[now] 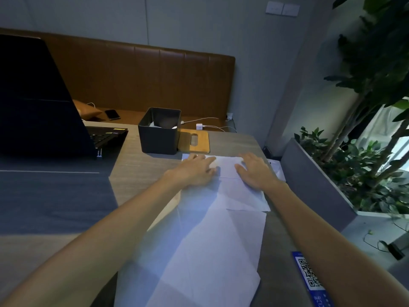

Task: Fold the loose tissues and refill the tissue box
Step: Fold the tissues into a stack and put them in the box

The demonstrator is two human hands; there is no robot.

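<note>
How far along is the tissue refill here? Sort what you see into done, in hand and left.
Done: the wooden lid lies off beside the tissue box, with some white tissue already inside. In hand: left hand and right hand press flat on the far tissue. Left: the unfolded tissues nearer the camera, then the lid.

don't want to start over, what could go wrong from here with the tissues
The left hand and right hand both press flat on the far tissue, which overlaps the next sheet; a sliding push could bunch or tear them.
The forearms pass over the near tissues and could brush them askew.
A wide fold may not fit the tissue box.
</note>
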